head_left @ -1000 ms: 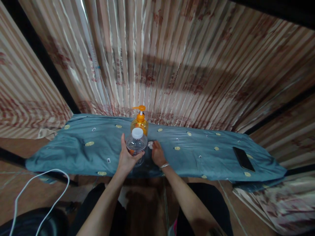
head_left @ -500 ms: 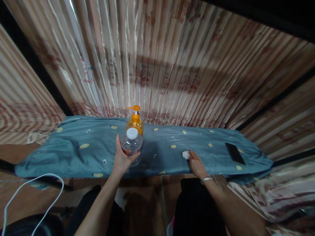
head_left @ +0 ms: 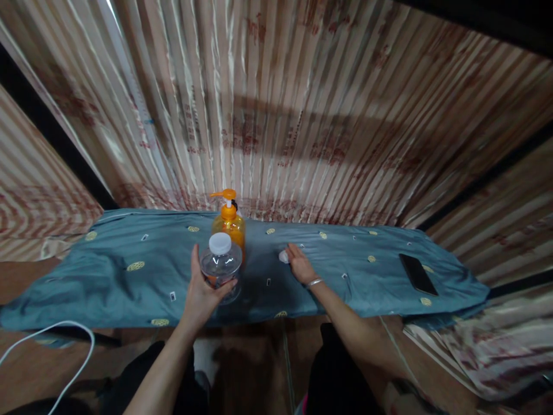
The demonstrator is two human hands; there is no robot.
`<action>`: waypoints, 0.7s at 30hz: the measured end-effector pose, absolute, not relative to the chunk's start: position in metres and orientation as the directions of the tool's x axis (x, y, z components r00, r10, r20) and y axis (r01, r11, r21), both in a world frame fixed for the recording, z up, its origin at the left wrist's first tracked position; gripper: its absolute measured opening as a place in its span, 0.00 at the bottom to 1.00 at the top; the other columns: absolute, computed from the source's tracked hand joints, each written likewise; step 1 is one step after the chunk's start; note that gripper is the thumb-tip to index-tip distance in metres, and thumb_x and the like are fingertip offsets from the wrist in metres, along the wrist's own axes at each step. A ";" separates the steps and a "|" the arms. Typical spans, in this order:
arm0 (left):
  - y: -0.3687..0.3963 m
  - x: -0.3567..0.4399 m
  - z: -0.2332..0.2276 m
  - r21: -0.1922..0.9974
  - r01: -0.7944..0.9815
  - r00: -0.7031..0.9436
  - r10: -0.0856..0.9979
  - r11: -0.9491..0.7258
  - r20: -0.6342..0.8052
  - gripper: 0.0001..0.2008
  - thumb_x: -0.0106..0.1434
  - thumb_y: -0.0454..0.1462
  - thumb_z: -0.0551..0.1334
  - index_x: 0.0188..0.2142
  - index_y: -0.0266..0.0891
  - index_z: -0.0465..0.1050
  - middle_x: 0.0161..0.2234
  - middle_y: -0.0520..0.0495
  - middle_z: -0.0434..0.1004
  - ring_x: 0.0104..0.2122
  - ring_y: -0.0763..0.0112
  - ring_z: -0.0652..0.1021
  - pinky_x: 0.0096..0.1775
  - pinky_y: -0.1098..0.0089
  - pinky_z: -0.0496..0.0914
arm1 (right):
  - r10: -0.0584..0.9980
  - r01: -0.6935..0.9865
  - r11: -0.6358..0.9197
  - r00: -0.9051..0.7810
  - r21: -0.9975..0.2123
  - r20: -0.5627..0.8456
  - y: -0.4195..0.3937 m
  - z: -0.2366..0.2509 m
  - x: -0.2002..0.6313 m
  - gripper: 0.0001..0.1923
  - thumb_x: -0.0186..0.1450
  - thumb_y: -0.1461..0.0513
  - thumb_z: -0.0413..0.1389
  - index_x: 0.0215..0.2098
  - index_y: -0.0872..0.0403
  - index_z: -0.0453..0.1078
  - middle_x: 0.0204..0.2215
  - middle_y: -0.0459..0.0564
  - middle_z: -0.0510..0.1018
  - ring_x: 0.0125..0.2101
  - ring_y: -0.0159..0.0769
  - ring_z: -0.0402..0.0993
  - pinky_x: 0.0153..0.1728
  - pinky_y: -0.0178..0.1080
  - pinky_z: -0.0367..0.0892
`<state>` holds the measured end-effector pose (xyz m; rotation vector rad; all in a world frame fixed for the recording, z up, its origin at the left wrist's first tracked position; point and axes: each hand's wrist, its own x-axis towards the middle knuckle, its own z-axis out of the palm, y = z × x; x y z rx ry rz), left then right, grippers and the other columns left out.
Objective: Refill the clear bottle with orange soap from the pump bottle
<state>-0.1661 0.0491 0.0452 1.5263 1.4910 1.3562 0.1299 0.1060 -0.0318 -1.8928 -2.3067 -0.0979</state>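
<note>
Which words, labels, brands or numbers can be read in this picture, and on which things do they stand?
None can be read.
Curtain: red marks, too blurred to read.
Clear bottle in the left hand: no readable label.
Orange pump bottle: no readable label.
Phone: dark screen, no text.

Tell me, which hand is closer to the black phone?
Right. The right hand rests on the blue cloth by a small white wad, well left of the black phone. The left hand holds the clear bottle, farther away.
</note>
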 end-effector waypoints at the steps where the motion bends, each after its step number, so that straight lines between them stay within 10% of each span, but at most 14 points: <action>1: 0.049 -0.167 0.045 0.926 0.335 -0.148 0.960 -0.176 0.236 0.62 0.42 0.42 0.74 0.68 0.39 0.36 0.63 0.32 0.59 0.60 0.50 0.66 0.61 0.52 0.58 | 0.974 0.984 0.171 -0.162 -0.046 0.158 0.114 -0.029 0.145 0.27 0.62 0.74 0.44 0.58 0.63 0.65 0.61 0.62 0.65 0.63 0.42 0.57 0.62 0.44 0.55; 13: 0.050 -0.168 0.036 0.930 0.304 -0.131 0.958 -0.204 0.253 0.62 0.42 0.41 0.74 0.68 0.40 0.36 0.63 0.33 0.58 0.60 0.50 0.66 0.60 0.52 0.58 | 0.937 0.942 -0.335 0.335 -0.020 0.101 0.036 -0.015 0.278 0.25 0.62 0.72 0.46 0.57 0.65 0.65 0.59 0.67 0.65 0.60 0.50 0.59 0.56 0.48 0.58; 21: 0.051 -0.161 0.037 0.937 0.288 -0.154 0.956 -0.199 0.251 0.62 0.42 0.40 0.74 0.67 0.40 0.35 0.64 0.34 0.57 0.61 0.53 0.65 0.61 0.54 0.58 | 0.976 0.978 -0.171 0.185 -0.119 0.119 0.068 -0.016 0.167 0.24 0.64 0.73 0.41 0.56 0.69 0.65 0.58 0.70 0.66 0.58 0.48 0.62 0.58 0.47 0.56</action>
